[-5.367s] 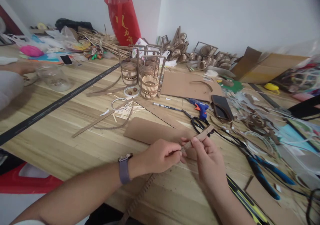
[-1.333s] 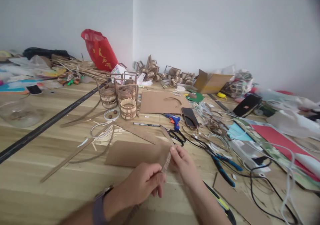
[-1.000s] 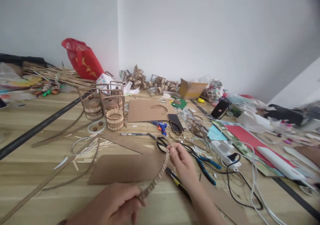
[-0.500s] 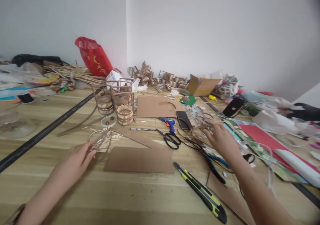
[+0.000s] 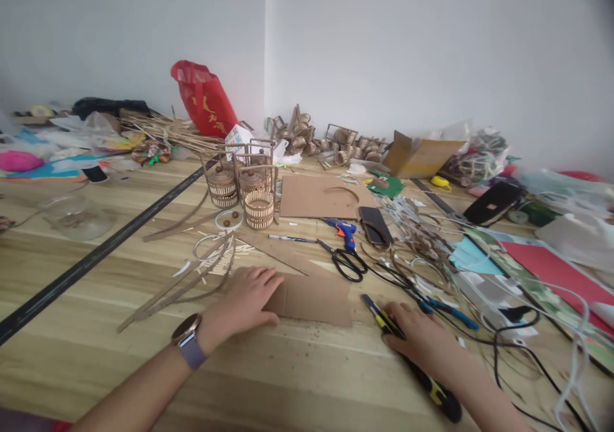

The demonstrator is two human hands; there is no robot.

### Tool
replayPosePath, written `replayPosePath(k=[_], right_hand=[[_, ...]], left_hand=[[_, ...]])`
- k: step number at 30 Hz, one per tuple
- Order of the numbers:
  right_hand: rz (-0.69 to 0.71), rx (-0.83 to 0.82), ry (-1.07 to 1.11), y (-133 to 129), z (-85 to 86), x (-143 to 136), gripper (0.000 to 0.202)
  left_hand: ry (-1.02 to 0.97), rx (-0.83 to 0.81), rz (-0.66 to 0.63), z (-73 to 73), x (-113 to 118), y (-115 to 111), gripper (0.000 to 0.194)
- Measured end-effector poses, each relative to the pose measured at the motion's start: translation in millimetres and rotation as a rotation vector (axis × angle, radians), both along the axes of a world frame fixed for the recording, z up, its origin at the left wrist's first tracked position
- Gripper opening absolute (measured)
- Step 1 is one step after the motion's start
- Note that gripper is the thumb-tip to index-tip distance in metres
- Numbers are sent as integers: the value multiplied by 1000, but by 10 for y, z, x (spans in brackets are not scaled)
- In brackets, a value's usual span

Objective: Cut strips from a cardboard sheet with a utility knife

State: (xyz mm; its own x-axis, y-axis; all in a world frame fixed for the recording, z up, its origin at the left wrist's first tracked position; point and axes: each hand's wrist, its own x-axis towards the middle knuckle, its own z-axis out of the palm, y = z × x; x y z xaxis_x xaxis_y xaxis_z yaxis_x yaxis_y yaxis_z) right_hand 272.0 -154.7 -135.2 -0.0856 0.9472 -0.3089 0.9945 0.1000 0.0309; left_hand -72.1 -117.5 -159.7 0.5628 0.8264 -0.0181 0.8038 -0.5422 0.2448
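My left hand (image 5: pixel 252 296) lies flat on the left part of a small brown cardboard piece (image 5: pixel 314 301), thumb apart from the fingers. My right hand (image 5: pixel 419 339) closes over a yellow and black utility knife (image 5: pixel 439 393), which lies slantwise on the table. Its blade end points up and left, away from me. Part of the handle is hidden under the hand. Left of my left hand lie long brown strips (image 5: pixel 165 297) and a pile of short pale sticks (image 5: pixel 220 259). Black-handled scissors (image 5: pixel 349 264) rest just beyond the cardboard.
Behind stand small woven baskets (image 5: pixel 259 210) in frames, a larger cardboard sheet (image 5: pixel 307 196) and a blue glue gun (image 5: pixel 346 232). A phone (image 5: pixel 375 225), blue-handled pliers (image 5: pixel 451 313) and tangled cables (image 5: pixel 499 355) crowd the right. A red bag (image 5: pixel 204 99) leans at the back.
My left hand has left the brown strips and moved right onto the cardboard. The right hand has come back from the clutter toward me and onto the utility knife. The view has shifted slightly.
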Motion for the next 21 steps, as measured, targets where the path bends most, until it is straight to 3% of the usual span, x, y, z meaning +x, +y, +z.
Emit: replayPosePath(k=[5, 9, 14, 21], right_hand=[[-12, 121, -101, 227, 107, -143, 32], [160, 172, -31, 498, 137, -587, 29], [296, 165, 31, 871, 5, -1033, 32], [360, 157, 77, 1032, -42, -1126, 26]], left_hand=[[-21, -53, -29, 46, 132, -38, 68], [-54, -55, -61, -8, 216, -132, 70], [-92, -34, -71, -152, 264, -195, 71], [-105, -1, -99, -175, 318, -198, 70]])
